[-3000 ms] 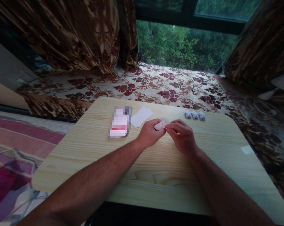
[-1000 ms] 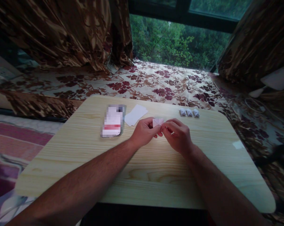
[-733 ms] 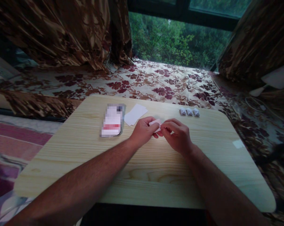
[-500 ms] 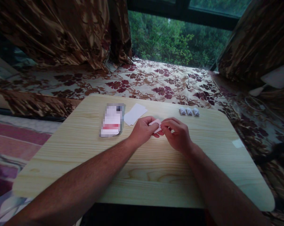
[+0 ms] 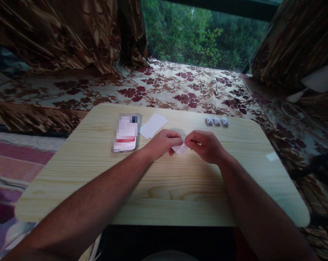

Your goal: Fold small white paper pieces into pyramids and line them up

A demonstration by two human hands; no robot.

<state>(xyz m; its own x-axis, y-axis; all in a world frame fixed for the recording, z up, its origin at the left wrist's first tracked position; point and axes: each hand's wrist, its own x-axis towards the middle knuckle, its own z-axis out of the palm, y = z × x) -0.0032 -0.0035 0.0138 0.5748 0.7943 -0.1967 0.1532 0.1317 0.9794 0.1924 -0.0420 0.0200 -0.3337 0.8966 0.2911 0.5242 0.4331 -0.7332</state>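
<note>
A small folded piece of white paper (image 5: 180, 149) is held between my two hands over the middle of the table. My left hand (image 5: 166, 141) pinches its left side, thumb and forefinger near the top edge. At the right side, the fingertips of my right hand (image 5: 203, 144) pinch the paper's other corner. Creases and a centre fold show on the paper's near face; its far side is hidden. Beyond my left hand lie several overlapping white paper sheets (image 5: 153, 125). Three small folded paper pieces (image 5: 217, 121) sit in a row toward the table's back right.
A blurred-out phone-like object (image 5: 126, 133) lies left of the sheets on the light wooden table (image 5: 164, 203). Near the right edge is a pale white patch (image 5: 272, 156). Flowered cloth (image 5: 185, 85) covers the ledge behind, below a window with curtains.
The paper has been turned and partly opened, so its creased face now shows below my fingers. My right hand has closed on its right corner. The whole view has tipped slightly downward.
</note>
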